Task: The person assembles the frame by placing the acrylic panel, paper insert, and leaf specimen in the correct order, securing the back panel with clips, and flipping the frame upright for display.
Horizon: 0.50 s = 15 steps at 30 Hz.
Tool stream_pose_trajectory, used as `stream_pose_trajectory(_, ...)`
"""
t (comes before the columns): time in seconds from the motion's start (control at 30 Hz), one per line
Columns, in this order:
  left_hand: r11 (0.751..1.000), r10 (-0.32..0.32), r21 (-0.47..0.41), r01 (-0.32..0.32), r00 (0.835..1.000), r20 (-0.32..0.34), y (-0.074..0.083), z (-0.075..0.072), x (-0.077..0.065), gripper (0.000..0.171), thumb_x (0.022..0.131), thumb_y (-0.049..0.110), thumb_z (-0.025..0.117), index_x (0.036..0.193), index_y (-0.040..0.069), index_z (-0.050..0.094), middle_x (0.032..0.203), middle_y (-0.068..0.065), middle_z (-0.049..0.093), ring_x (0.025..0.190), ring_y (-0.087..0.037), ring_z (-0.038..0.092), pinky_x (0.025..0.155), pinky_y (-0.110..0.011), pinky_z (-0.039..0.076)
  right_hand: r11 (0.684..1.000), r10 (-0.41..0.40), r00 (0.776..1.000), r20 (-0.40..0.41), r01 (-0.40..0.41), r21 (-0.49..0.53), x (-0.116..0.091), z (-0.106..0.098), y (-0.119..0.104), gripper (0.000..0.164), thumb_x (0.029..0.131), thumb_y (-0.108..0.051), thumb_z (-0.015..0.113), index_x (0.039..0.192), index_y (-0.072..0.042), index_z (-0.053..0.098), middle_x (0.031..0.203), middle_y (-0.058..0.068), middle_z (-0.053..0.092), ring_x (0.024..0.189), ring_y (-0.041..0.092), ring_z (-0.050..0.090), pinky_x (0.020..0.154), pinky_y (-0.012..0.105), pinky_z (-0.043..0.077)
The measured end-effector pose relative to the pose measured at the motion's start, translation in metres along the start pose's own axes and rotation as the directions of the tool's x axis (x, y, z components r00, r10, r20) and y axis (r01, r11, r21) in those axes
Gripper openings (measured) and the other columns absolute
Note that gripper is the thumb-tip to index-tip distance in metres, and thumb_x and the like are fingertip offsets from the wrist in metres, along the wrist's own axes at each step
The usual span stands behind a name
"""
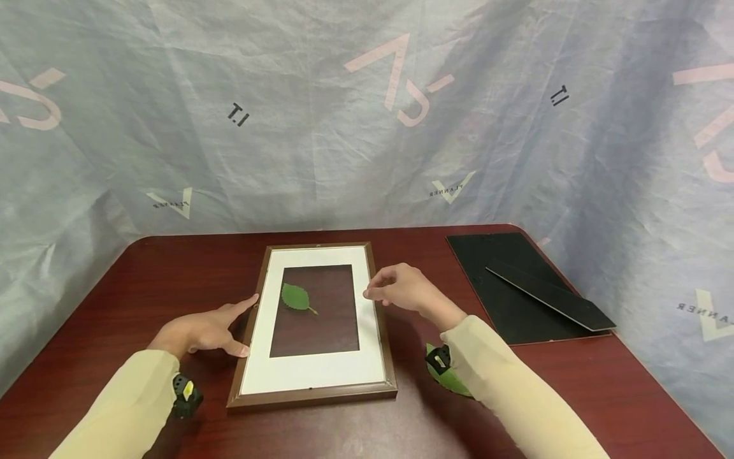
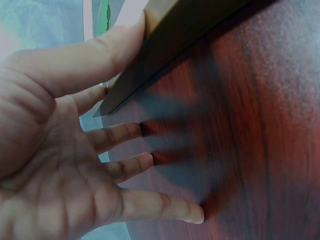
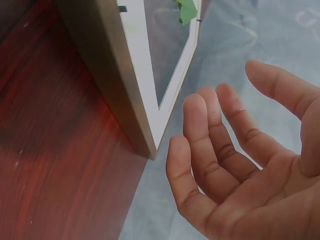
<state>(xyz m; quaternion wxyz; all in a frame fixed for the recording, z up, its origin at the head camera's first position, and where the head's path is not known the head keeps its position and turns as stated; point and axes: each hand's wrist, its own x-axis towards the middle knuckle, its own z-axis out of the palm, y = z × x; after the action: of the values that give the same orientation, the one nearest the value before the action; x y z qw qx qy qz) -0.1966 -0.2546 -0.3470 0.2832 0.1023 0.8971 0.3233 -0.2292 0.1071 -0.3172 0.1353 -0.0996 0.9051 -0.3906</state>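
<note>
A brown picture frame [image 1: 311, 396] with a white mat [image 1: 312, 373] lies on the table. Inside the mat's window, toward its upper left, is a green leaf [image 1: 295, 297] with its stem pointing right. My left hand [image 1: 201, 330] touches the frame's left side with thumb and index finger; the other fingers are spread over the tabletop in the left wrist view. Just over the frame's right side hovers my right hand [image 1: 407, 290], its fingers loosely bent and nothing between them in the right wrist view. A second green leaf [image 1: 450, 381] lies partly hidden under the right forearm.
At the right of the dark red table [image 1: 189, 268] lies a black board [image 1: 493, 248]. Resting on it is a black flap or stand [image 1: 550, 299], raised at an angle. Grey printed fabric [image 1: 321, 159] hangs behind the table and at both sides.
</note>
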Motion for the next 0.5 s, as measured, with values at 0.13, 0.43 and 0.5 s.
stream_pose_trajectory(0.13, 1.0, -0.002, -0.005, 0.002, 1.0, 0.001, 0.001, 0.0, 0.0, 0.11, 0.085, 0.011, 0.082, 0.161, 0.001, 0.003, 0.157, -0.045, -0.002, 0.144, -0.063, -0.001, 0.108, -0.076, 0.018, 1.0, -0.002, 1.0, -0.001, 0.002, -0.008, -0.008, -0.004, 0.007, 0.017, 0.094, -0.029, 0.075, 0.101, -0.014, 0.076, 0.104, 0.003, 0.069, 0.089, 0.027, 0.069, 0.077, 0.037, 0.048)
stream_pose_trajectory(0.43, 1.0, -0.004, 0.009, 0.004, 1.0, 0.008, 0.0, 0.0, 0.0, 0.11, 0.085, 0.011, 0.081, 0.161, 0.0, 0.002, 0.157, -0.045, -0.002, 0.143, -0.063, -0.001, 0.108, -0.077, 0.018, 1.0, -0.011, 1.0, -0.004, 0.011, -0.007, -0.027, -0.013, 0.019, 0.016, 0.094, -0.029, 0.073, 0.103, -0.015, 0.075, 0.108, 0.003, 0.068, 0.087, 0.021, 0.068, 0.075, 0.036, 0.048)
stream_pose_trajectory(0.5, 1.0, -0.007, 0.01, 0.007, 1.0, 0.009, 0.0, 0.0, 0.001, 0.11, 0.086, 0.011, 0.081, 0.161, 0.001, 0.001, 0.157, -0.045, -0.002, 0.143, -0.063, -0.001, 0.107, -0.077, 0.018, 1.0, -0.023, 1.0, -0.005, 0.023, -0.001, -0.032, -0.015, 0.023, 0.016, 0.094, -0.028, 0.073, 0.103, -0.015, 0.075, 0.104, 0.004, 0.069, 0.087, 0.021, 0.068, 0.073, 0.035, 0.047)
